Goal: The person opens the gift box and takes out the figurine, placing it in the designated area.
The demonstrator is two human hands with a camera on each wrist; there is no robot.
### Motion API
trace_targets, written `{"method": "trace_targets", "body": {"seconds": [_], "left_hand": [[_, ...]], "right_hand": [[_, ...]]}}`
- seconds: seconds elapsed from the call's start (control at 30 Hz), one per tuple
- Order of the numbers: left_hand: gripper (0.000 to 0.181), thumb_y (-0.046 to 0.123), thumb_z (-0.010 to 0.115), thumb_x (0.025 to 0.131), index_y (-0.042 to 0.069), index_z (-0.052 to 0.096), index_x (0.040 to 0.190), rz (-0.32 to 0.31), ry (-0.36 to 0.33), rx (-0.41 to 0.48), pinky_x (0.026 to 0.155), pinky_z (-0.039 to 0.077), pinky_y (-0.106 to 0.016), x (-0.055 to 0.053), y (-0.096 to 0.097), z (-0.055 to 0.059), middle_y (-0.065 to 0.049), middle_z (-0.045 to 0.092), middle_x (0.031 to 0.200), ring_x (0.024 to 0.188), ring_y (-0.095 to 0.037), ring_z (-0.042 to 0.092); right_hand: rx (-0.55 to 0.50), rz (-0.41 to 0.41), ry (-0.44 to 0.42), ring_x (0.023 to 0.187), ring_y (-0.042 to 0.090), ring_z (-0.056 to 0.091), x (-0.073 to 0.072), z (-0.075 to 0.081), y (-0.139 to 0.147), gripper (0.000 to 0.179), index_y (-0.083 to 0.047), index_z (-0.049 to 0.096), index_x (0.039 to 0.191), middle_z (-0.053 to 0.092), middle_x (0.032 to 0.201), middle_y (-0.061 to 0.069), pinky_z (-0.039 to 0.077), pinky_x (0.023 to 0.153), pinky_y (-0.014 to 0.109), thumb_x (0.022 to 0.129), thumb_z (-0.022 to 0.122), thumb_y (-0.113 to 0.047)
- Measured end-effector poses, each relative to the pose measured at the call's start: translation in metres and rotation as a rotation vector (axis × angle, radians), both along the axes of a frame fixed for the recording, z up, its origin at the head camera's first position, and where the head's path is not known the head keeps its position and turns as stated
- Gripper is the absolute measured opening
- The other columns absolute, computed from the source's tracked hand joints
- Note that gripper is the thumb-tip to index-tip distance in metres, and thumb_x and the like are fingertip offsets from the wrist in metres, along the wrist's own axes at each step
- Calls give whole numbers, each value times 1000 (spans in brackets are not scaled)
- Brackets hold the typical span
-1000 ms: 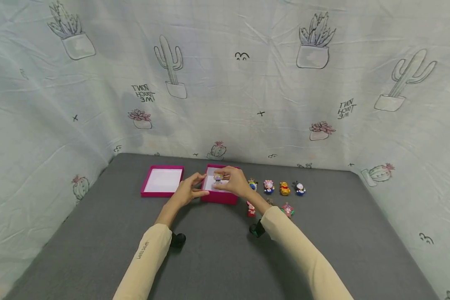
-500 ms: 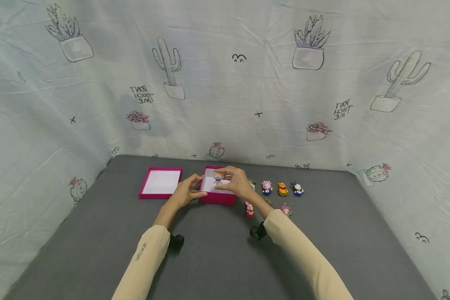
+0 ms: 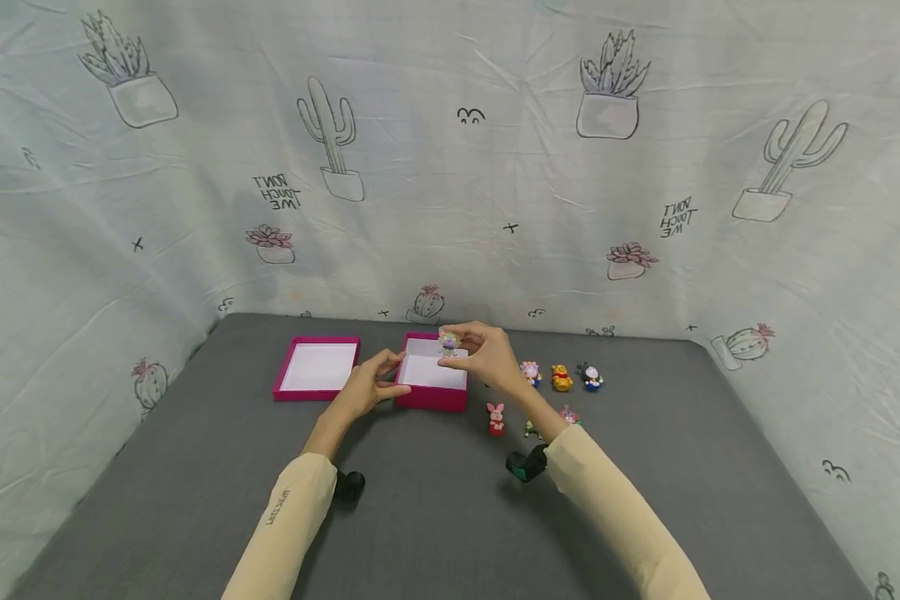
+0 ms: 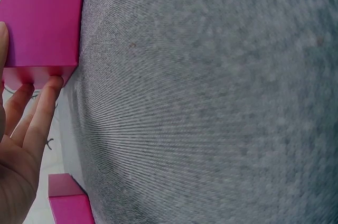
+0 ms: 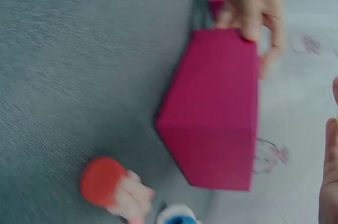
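A magenta box [image 3: 431,398] with a white inside stands uncovered on the grey table. My left hand [image 3: 363,390] grips its left side, the thumb at the front wall and the other fingertips against the side wall, as the left wrist view shows. Over the box's right rear part, my right hand [image 3: 487,354] pinches a small light-coloured figurine [image 3: 449,342] upright between thumb and fingers. The white floor of the box shows beneath it. In the right wrist view only the edge of the right hand's fingers [image 5: 330,160] appears.
Left of the box lies its lid [image 3: 279,396], white inside up. Several figurines stand on the right: a pink rabbit [image 3: 496,421], a yellow bear [image 3: 562,379], a black-and-white one [image 3: 591,377], a pink-haired one [image 3: 530,372]. A patterned cloth [image 3: 390,250] hangs behind.
My right hand has risen from inside the box and shifted slightly right, still pinching the figurine. The left hand stays at the box's left side. The head view has shifted a little.
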State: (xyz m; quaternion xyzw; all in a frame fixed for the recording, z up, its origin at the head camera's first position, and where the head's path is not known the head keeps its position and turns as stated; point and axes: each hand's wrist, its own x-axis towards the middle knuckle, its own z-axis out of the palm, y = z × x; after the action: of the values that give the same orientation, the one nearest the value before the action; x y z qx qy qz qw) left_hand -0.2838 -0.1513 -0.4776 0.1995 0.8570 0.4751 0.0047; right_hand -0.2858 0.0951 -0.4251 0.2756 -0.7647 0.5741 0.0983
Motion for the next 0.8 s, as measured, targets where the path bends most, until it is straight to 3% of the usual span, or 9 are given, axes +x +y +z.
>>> {"method": "trace_targets", "body": {"seconds": [0.1,0.3,0.53,0.8], "left_hand": [[43,11,75,82,0,51,115,-4,8,-2,85,53,-47,0,-1,1,-13,42,145,116,-37,57],[43,10,76,81,-1,51,115,-4,35,-6,85,53,-48,2,-4,1,-14,43,144,118,-37,56],[40,11,75,81,-1,50,110,-18,52,-6,85,53,-48,1,-4,-1,-14,44,143,119,-37,54],[41,10,76,81,-1,50,112,-18,25,6,87,52,-49,0,-4,-1,-14,45,143,122,-35,52]], "right_hand": [[-21,-1,-24,94,22,63,2,10,13,46,-2,69,116,66,112,13,51,91,44,72,82,-2],[3,-50,-79,102,18,63,7,18,31,46,-5,68,118,66,118,10,52,91,29,74,82,-4],[13,-84,-112,105,19,63,16,16,49,50,-4,67,120,65,121,12,51,91,27,73,83,-6],[65,-87,-84,103,21,63,42,37,70,48,5,64,120,64,120,20,52,90,28,75,80,0]]}}
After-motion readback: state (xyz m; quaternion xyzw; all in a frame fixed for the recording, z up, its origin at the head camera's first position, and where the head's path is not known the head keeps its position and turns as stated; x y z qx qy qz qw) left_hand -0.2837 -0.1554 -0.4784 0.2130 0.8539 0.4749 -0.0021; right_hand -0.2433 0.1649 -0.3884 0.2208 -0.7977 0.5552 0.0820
